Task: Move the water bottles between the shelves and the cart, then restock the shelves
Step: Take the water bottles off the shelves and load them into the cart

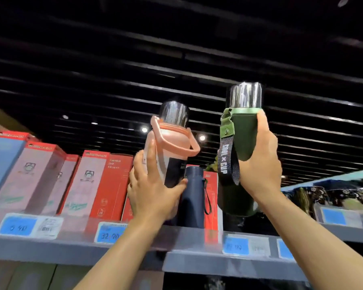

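My left hand (151, 191) grips a pink bottle (168, 147) with a dark lower band, a pink carry handle and a steel cap, held tilted above the top shelf (122, 245). My right hand (262, 162) grips a green bottle (244, 132) with a steel cap and a black strap that reads "COOL x CUP", raised upright. A navy bottle (194, 197) with a cord loop stands on the shelf between my hands. Behind the strap stands another dark green bottle (235, 197).
Red and pink boxed cups (96, 183) line the shelf to the left. Blue price tags (17, 227) run along the grey shelf edge. Patterned goods (333, 197) lie at the right. A dark slatted ceiling with spotlights is overhead.
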`<state>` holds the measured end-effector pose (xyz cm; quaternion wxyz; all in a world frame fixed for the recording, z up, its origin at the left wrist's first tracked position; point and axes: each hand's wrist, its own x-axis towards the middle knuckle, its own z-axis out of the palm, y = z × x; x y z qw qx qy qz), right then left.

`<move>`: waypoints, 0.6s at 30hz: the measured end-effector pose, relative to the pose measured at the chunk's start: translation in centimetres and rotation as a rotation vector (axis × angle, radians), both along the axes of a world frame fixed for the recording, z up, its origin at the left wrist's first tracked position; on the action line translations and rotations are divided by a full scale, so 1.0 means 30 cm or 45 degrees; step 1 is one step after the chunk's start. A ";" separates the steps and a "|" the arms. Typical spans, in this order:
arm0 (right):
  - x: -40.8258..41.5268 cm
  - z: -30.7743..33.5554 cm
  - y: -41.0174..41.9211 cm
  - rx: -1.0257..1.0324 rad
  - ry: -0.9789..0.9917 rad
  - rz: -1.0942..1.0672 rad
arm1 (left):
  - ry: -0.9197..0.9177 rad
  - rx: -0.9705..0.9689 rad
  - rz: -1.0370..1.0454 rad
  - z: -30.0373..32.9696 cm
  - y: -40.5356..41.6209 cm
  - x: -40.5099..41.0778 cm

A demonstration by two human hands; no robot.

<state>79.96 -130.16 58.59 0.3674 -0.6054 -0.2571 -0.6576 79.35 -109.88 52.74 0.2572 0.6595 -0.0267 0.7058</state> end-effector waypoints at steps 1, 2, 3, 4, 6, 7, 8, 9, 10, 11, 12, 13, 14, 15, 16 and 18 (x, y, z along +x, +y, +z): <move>0.031 -0.012 -0.004 -0.007 0.020 0.006 | 0.023 -0.006 0.008 -0.011 -0.007 0.015; 0.062 -0.025 -0.008 -0.018 0.040 -0.001 | 0.044 -0.010 0.017 -0.018 -0.013 0.028; 0.093 -0.038 -0.011 -0.031 0.066 -0.022 | 0.064 -0.017 0.027 -0.020 -0.016 0.041; 0.123 -0.049 -0.012 -0.044 0.099 -0.049 | 0.079 -0.034 0.029 -0.018 -0.019 0.052; 0.176 -0.074 -0.011 -0.062 0.171 -0.073 | 0.090 -0.075 -0.002 -0.014 -0.021 0.072; 0.200 -0.086 -0.010 -0.068 0.196 -0.082 | 0.091 -0.086 -0.025 -0.015 -0.021 0.082; 0.223 -0.098 -0.008 -0.075 0.216 -0.100 | 0.097 -0.093 -0.048 -0.016 -0.019 0.090; 0.243 -0.109 -0.006 -0.080 0.243 -0.124 | 0.109 -0.098 -0.070 -0.016 -0.015 0.097; 0.261 -0.121 -0.003 -0.081 0.279 -0.148 | 0.126 -0.104 -0.087 -0.018 -0.011 0.104; 0.276 -0.131 0.001 -0.081 0.324 -0.167 | 0.145 -0.110 -0.095 -0.020 -0.006 0.110; 0.289 -0.140 0.005 -0.082 0.371 -0.183 | 0.163 -0.110 -0.097 -0.022 -0.001 0.114; 0.300 -0.148 0.009 -0.085 0.415 -0.196 | 0.184 -0.100 -0.095 -0.025 0.002 0.117; 0.310 -0.153 0.011 -0.085 0.451 -0.208 | 0.209 -0.081 -0.088 -0.028 0.003 0.119; 0.316 -0.155 0.011 -0.078 0.474 -0.220 | 0.239 -0.059 -0.079 -0.032 0.004 0.119; 0.322 -0.154 0.010 -0.068 0.490 -0.231 | 0.274 -0.039 -0.070 -0.034 0.003 0.119; 0.328 -0.152 0.008 -0.069 0.520 -0.260 | 0.351 -0.007 -0.044 -0.039 0.002 0.114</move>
